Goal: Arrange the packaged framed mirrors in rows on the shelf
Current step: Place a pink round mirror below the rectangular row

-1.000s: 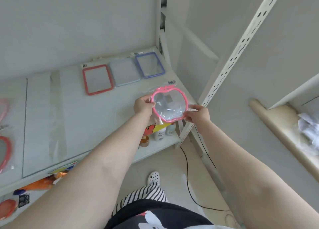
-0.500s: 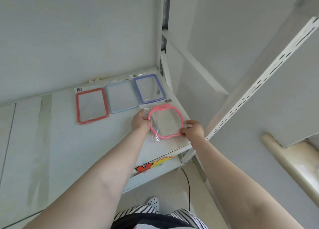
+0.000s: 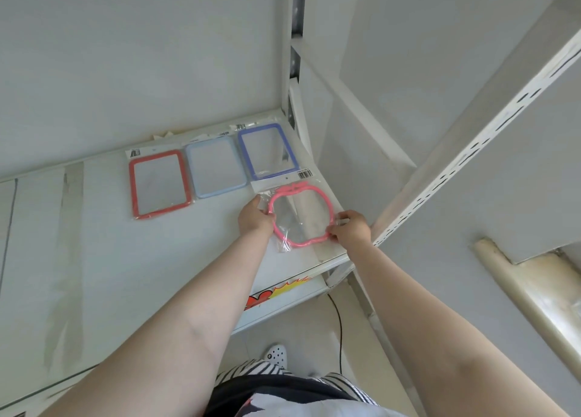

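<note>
A pink apple-shaped mirror [image 3: 300, 217] in a clear plastic bag lies on the white shelf [image 3: 157, 259] near its right front corner. My left hand [image 3: 255, 219] grips its left rim and my right hand [image 3: 351, 229] pinches its right rim. Behind it, along the back wall, three rectangular packaged mirrors lie flat in a row: a red-framed one [image 3: 158, 184], a pale blue one [image 3: 214, 166] and a dark blue one [image 3: 268, 151]. The pink mirror sits just in front of the dark blue one.
A slotted white upright [image 3: 456, 162] rises at the shelf's right front corner, close to my right hand. A lower shelf with a red and yellow label [image 3: 276, 291] shows beneath. A black cable [image 3: 339, 328] runs down the floor. A cream ledge [image 3: 528, 294] lies at right.
Both hands have carried the pink mirror from mid-air in front of the shelf forward and down onto the shelf surface, in front of the dark blue mirror. The camera has tilted upward.
</note>
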Available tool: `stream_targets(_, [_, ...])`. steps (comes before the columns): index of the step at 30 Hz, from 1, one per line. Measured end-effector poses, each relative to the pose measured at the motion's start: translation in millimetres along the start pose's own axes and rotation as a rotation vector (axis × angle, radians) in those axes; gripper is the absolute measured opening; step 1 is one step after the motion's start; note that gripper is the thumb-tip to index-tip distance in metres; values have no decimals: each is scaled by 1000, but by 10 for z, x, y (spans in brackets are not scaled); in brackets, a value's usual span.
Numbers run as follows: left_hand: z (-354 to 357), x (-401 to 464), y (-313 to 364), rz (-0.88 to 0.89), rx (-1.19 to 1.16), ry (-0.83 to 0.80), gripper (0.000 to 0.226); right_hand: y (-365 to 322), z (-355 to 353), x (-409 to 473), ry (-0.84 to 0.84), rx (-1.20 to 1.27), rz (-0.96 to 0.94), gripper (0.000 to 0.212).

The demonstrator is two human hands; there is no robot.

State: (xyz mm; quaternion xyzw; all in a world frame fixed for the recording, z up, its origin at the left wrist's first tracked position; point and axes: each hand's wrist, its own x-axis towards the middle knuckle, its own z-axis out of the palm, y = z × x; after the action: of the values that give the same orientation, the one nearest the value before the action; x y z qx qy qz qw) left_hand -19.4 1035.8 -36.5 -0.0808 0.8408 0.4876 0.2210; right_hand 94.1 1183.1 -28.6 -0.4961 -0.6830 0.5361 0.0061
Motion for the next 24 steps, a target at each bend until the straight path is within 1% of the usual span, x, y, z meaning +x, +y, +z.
stream_targets(5, [9, -3, -15, 0, 12, 21, 63, -12, 5, -20, 8, -45, 10, 36])
stream_targets(10, [15, -14, -39, -13, 9, 29, 62, -15, -7, -43, -2, -81, 10, 30])
stream_targets(18, [14, -42, -77, -20, 31, 30, 61, 25, -3, -55, 10, -85, -8, 26])
stream_targets(20, [10, -33, -91, -21, 50, 35, 62, 37, -3, -55, 17, -119, -19, 25])
stream_targets(21, [4, -34, -92, -20, 64, 38, 63, 35, -12, -64, 28, -151, -29, 27])
stream_targets(24, [-18, -63, -84, -7, 104, 51, 65, -4, -48, -117, 53, -258, -59, 44])
